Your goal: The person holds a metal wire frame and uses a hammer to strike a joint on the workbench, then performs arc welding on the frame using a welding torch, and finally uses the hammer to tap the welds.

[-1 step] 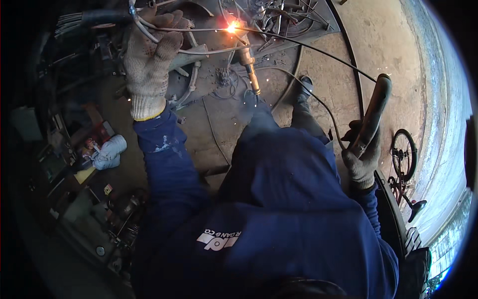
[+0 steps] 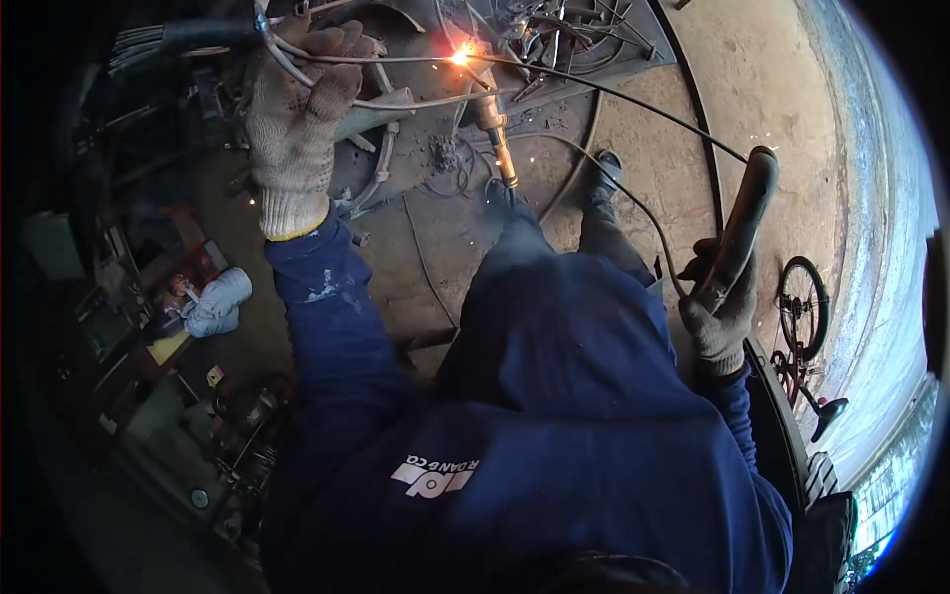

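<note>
My left hand (image 2: 294,144), in a knit work glove, is closed around thin bent metal rods (image 2: 396,59) at the upper left. One of those rods runs right toward a bright welding arc (image 2: 460,56). My right hand (image 2: 720,312), also gloved, grips a dark electrode holder (image 2: 747,213) at the right. From its upper end a long, thin welding electrode (image 2: 614,92) slants up and left, its far tip lost in the glare of the arc. Just below the arc is a copper-coloured cylindrical piece (image 2: 498,139), with a dark cable at its lower end.
Metal scraps and rods (image 2: 584,35) lie on a flat plate at the top. A cable (image 2: 648,213) loops from the electrode holder over the floor past my foot (image 2: 609,170). A bicycle (image 2: 802,312) stands at the right. Cluttered items and a pale cloth bundle (image 2: 220,302) are at left.
</note>
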